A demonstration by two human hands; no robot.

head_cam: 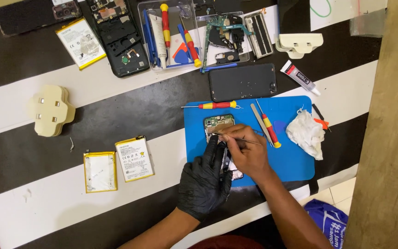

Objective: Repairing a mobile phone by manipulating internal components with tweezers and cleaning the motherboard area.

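Striped black-and-white table [33,92]: carries all items below.
Blue work mat [291,161], centre-right: opened phone [219,123] lies on it, circuit side up, lower part hidden under the hands.
Left hand [204,180], black glove: pressed flat on the phone's lower body, fingers around its edge, holding it down.
Right hand [249,154], bare: pinched shut on thin metal tweezers [238,138]; tip at the phone's upper board, prob. touching, view too small to be sure.
Black phone back cover [242,82]: just above the mat.
Clear plastic tray [149,27], top centre: holds red-yellow screwdrivers, blue pry tools, white tube.
Second clear tray [247,53], beside it on the right: holds green circuit board and small black parts.
Two yellow-edged batteries [134,158], left of mat, side by side.
Crumpled white tissue [306,133], on the mat's right edge.
Red-yellow screwdriver [269,127], on mat, right of phone.
Glue tube [299,77], beyond the mat's upper right corner.
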